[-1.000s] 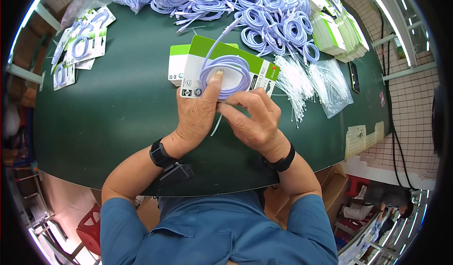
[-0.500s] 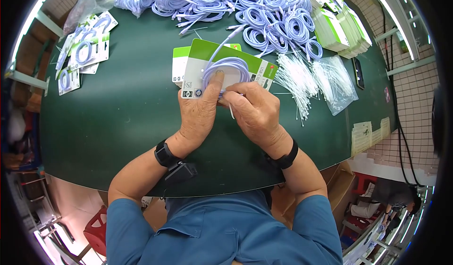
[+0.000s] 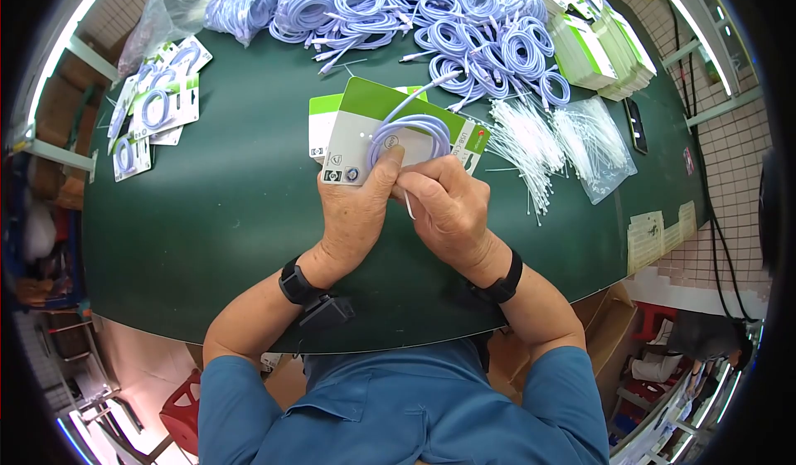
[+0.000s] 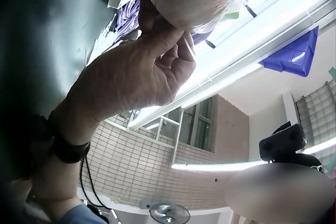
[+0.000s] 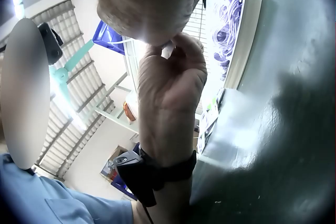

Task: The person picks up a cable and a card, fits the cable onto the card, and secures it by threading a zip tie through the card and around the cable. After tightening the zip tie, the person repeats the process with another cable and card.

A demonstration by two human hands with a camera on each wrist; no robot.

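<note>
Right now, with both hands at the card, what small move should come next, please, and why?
Probably the right hand should gently pull the white tie snug: its tail sticks out from those fingers, while the thumb of the left hand presses the coiled cable against the card.

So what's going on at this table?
Someone is working with both hands on one card. The left hand holds the card with a coiled purple cable against its front. The right hand pinches a thin white tie at the lower edge. More cables and loose ties lie farther back, and several cards with cables on them lie off to the left.
</note>
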